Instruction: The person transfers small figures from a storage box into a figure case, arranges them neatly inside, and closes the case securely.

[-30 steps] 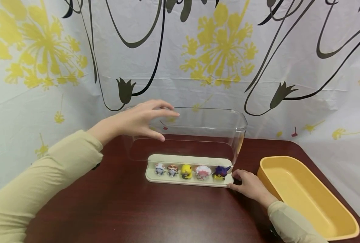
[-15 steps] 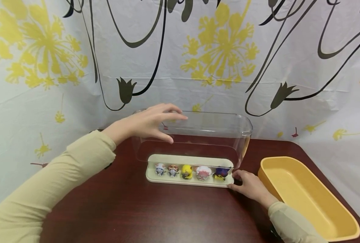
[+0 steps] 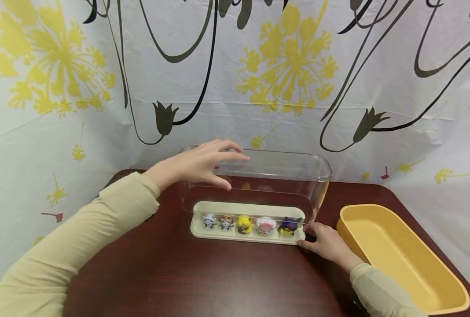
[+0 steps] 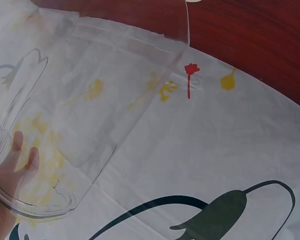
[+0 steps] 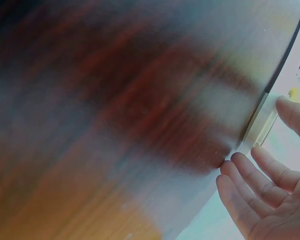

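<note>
My left hand (image 3: pixel 203 165) grips a clear plastic cover (image 3: pixel 282 169) across its upper part, fingers and thumb spread over its width. The cover is tilted and hangs above the rear of a long cream base (image 3: pixel 197 228). Several small toy figures stand in a row on that base, among them a yellow one (image 3: pixel 244 224) and a dark purple one (image 3: pixel 288 226). My right hand (image 3: pixel 330 243) holds the base's right end between thumb and fingers. Through the clear plastic (image 4: pixel 45 210), the left wrist view shows part of the left hand (image 4: pixel 15 165).
A yellow tub (image 3: pixel 409 259) stands on the right of the dark red wooden table (image 3: pixel 219 277), close beside the right forearm. A white flower-printed cloth (image 3: pixel 235 88) hangs behind the table and along both sides.
My left hand has moved right and slightly down, carrying the clear cover with it over the base. The right hand and the base have stayed put.
</note>
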A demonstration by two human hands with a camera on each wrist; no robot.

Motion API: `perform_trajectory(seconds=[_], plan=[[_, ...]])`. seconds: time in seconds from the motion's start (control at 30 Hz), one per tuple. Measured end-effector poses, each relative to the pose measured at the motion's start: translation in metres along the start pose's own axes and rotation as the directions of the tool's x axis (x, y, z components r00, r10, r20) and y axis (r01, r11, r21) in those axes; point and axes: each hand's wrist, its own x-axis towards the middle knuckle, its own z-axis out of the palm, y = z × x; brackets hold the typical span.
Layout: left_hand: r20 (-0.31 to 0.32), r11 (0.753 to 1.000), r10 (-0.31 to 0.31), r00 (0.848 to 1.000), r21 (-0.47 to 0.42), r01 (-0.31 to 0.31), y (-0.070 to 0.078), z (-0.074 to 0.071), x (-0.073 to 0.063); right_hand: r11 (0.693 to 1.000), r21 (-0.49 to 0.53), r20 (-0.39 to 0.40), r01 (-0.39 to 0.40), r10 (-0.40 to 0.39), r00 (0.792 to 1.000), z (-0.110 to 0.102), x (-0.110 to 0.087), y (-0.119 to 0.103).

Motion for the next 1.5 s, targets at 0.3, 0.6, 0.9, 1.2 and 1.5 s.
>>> perform_trajectory(seconds=[0.3, 0.6, 0.9, 1.2, 1.5], plan=[[0.014, 1.0, -0.013, 1.0, 0.016, 0.013, 0.0, 0.009, 0.002, 1.0, 0.005, 0.004, 0.0, 0.0, 1.0, 0.0, 0.0, 0.001], [0.02, 0.999, -0.034, 0.999, 0.011, 0.034, 0.0, 0.018, 0.0, 1.0, 0.014, 0.004, 0.001, -0.001, 1.0, 0.0, 0.0, 0.001], [0.02, 0.999, -0.051, 0.998, 0.008, 0.051, 0.0, 0.026, 0.001, 1.0, 0.016, 0.004, 0.005, -0.005, 1.0, 0.001, -0.001, 0.001], [0.023, 0.998, -0.069, 0.997, 0.011, 0.069, -0.002, 0.032, 0.0, 1.0, 0.02, -0.004, 0.008, -0.008, 1.0, 0.001, -0.001, 0.002], [0.031, 0.999, -0.053, 0.998, 0.003, 0.052, -0.004, 0.037, 0.001, 1.0, 0.015, -0.007, 0.013, -0.013, 1.0, 0.001, -0.001, 0.002]])
